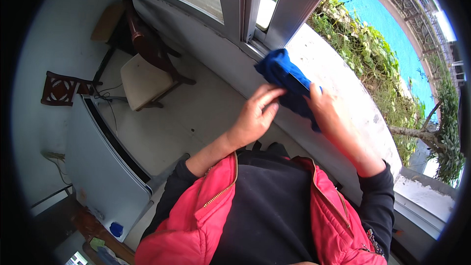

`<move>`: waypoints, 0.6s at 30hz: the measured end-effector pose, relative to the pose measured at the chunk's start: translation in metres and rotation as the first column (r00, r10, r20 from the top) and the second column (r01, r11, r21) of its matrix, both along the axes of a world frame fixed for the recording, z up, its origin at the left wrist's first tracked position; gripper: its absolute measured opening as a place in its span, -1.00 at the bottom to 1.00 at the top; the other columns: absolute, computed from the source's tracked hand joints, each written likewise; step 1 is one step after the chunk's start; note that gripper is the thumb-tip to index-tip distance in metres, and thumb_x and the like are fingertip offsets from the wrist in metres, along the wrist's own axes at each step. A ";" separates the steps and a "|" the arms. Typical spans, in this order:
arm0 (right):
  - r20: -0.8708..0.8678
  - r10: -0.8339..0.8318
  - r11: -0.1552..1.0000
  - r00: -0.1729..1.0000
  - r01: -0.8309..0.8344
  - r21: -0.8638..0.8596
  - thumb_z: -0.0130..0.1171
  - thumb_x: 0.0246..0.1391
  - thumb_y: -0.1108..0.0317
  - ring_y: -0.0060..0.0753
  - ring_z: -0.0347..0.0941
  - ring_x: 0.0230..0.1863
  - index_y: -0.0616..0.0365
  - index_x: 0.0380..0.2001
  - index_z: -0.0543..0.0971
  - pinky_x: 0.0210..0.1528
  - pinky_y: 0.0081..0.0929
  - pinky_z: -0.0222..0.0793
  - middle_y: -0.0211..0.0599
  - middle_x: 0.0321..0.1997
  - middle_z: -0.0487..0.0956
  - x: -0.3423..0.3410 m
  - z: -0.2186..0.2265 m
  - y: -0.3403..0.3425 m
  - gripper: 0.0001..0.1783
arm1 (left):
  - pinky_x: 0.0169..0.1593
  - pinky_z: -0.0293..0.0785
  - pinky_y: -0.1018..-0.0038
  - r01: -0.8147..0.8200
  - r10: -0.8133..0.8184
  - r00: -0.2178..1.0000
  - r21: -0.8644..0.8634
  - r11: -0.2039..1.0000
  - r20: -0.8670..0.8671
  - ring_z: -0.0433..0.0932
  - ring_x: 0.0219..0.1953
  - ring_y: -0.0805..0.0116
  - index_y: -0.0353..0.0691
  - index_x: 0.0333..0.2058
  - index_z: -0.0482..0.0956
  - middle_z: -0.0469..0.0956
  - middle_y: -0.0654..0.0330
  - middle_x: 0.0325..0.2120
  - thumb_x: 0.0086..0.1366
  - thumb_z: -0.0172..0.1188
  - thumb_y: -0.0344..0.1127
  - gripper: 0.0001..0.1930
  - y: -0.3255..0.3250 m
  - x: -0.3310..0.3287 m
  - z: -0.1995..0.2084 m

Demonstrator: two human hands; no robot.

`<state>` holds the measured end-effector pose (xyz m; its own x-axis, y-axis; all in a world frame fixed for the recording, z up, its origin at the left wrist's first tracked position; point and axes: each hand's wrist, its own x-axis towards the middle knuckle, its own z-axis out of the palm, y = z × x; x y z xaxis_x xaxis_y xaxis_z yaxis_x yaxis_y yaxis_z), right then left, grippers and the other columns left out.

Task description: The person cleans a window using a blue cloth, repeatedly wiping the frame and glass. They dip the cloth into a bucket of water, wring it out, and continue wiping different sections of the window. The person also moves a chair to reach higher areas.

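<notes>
A bunched blue cloth (287,76) is held in front of me over the window sill, its far end close to the foot of the window frame. My right hand (326,108) is closed on its near right side, thumb on top. From the left, the fingertips of my left hand (255,118) pinch its edge, with the thumb bent beneath. A thin, straight pale edge shows along a fold; whether it belongs to something inside the cloth, I cannot tell. One corner of the cloth hangs down below my right hand.
Grey metal window frames (299,5) rise ahead, beside an open gap over the white sill (353,83). Climbing plants (363,44) grow outside. At left stand a wooden chair (147,78) with a pale seat and a light-grey cabinet-like appliance (103,167), with cables (110,98) near it.
</notes>
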<state>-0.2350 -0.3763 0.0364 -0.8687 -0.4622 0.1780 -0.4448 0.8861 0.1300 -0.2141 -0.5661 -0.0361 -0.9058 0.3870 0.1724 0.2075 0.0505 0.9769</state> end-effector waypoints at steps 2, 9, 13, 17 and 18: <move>-0.061 -0.024 0.997 0.998 0.028 0.068 0.09 0.06 0.40 -0.33 0.52 -0.56 0.10 -0.39 0.44 -0.61 -0.33 0.37 -0.29 -0.49 0.51 0.001 0.002 -0.001 -0.94 | 0.18 0.39 0.43 -0.073 0.069 0.997 0.128 0.989 0.038 0.42 0.13 0.30 -0.40 0.10 0.42 0.33 0.10 0.09 0.30 0.01 -0.65 -0.62 0.004 0.000 0.002; -0.032 0.087 0.991 0.996 -0.090 -0.102 0.08 -0.06 0.49 -0.27 0.49 -0.68 0.11 -0.48 0.43 -0.60 -0.30 0.41 -0.25 -0.75 0.41 -0.030 -0.019 -0.013 -0.95 | 0.08 0.40 0.52 -0.298 0.297 0.952 -0.002 0.955 0.071 0.48 -0.01 0.40 -0.40 0.03 0.48 0.47 0.16 -0.10 0.32 0.02 -0.60 -0.69 -0.019 -0.026 -0.001; -0.021 0.010 0.995 1.000 -0.012 -0.099 0.09 -0.04 0.47 -0.14 0.53 -0.62 0.16 -0.40 0.44 -0.58 -0.21 0.44 -0.15 -0.64 0.47 0.026 -0.023 0.042 -0.92 | 0.02 0.41 0.50 -0.179 0.180 0.984 -0.080 0.981 0.006 0.51 -0.06 0.36 -0.39 -0.09 0.55 0.50 0.14 -0.14 0.29 0.06 -0.56 -0.76 0.022 0.015 -0.001; 0.465 -0.181 0.973 0.867 0.228 -0.046 0.22 0.09 0.32 0.18 0.52 -0.45 0.23 -0.07 0.38 -0.42 -0.07 0.46 -0.01 -0.42 0.53 0.087 0.004 0.107 -0.62 | 0.06 0.41 0.36 0.169 -0.162 0.985 -0.128 0.977 0.064 0.49 -0.02 0.13 -0.31 -0.08 0.56 0.45 0.04 -0.06 0.25 0.09 -0.53 -0.74 0.072 0.037 0.020; 0.553 -0.213 0.945 0.805 0.313 -0.091 0.22 0.10 0.34 0.19 0.51 -0.42 0.25 -0.07 0.41 -0.40 -0.05 0.42 0.02 -0.39 0.55 0.091 0.012 0.115 -0.63 | 0.05 0.42 0.43 0.295 -0.279 0.952 -0.144 0.944 0.123 0.49 -0.01 0.24 -0.30 -0.03 0.55 0.44 0.10 -0.03 0.26 0.09 -0.54 -0.71 0.077 0.034 0.028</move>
